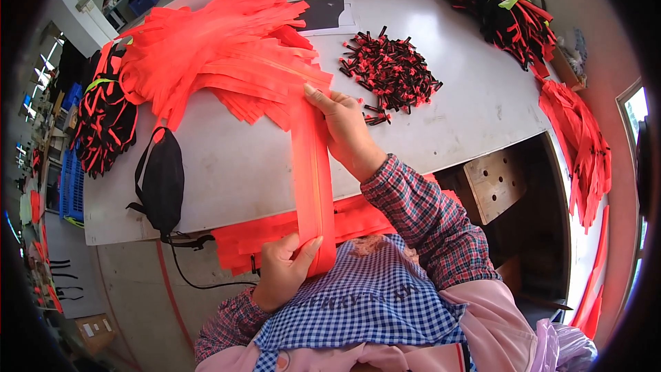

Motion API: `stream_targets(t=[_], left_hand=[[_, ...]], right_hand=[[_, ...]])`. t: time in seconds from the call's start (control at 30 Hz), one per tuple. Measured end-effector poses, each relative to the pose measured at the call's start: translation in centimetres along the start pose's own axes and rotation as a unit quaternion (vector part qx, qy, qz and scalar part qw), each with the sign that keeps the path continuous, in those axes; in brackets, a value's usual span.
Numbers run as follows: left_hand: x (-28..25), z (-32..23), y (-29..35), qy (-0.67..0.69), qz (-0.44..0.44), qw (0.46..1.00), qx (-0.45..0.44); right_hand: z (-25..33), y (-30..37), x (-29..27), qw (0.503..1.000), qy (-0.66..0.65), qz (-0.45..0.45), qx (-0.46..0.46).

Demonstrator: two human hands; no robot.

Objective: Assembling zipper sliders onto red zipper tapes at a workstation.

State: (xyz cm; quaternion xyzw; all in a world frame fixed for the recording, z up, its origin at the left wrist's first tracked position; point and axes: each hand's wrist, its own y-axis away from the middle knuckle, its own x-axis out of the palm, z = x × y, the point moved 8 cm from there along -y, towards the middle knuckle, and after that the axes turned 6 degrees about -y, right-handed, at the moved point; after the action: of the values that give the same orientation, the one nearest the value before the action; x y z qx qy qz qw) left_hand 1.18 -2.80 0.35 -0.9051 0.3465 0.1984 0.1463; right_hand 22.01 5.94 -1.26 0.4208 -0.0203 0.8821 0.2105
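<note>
A long bright orange-red zipper with a line down its middle is stretched over the table's near edge. My left hand pinches its lower part close to my apron, thumb on top. Further up, my right hand grips the upper end between thumb and fingers. That end lies against a big heap of similar orange-red zippers spread on the white table. More orange-red strips hang below the table edge, partly hidden by my left hand and the zipper.
Small black-and-red pieces are piled right of the heap. A black cloth pouch with a cord lies at the table's left. Tied black-and-red bundles stand at both sides. An opening under the table holds a wooden board with holes.
</note>
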Motion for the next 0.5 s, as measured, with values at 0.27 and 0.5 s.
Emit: stream_targets(t=[0.27,0.5], left_hand=[[0.6,1.9,1.6,0.014,0.015,0.999,-0.045],[1.4,2.6,1.5,-0.011,0.082,0.995,-0.047]], right_hand=[[1.9,-2.7,-1.0,0.996,-0.054,-0.057,-0.048],[3.2,-3.0,1.3,0.995,0.042,0.050,-0.076]])
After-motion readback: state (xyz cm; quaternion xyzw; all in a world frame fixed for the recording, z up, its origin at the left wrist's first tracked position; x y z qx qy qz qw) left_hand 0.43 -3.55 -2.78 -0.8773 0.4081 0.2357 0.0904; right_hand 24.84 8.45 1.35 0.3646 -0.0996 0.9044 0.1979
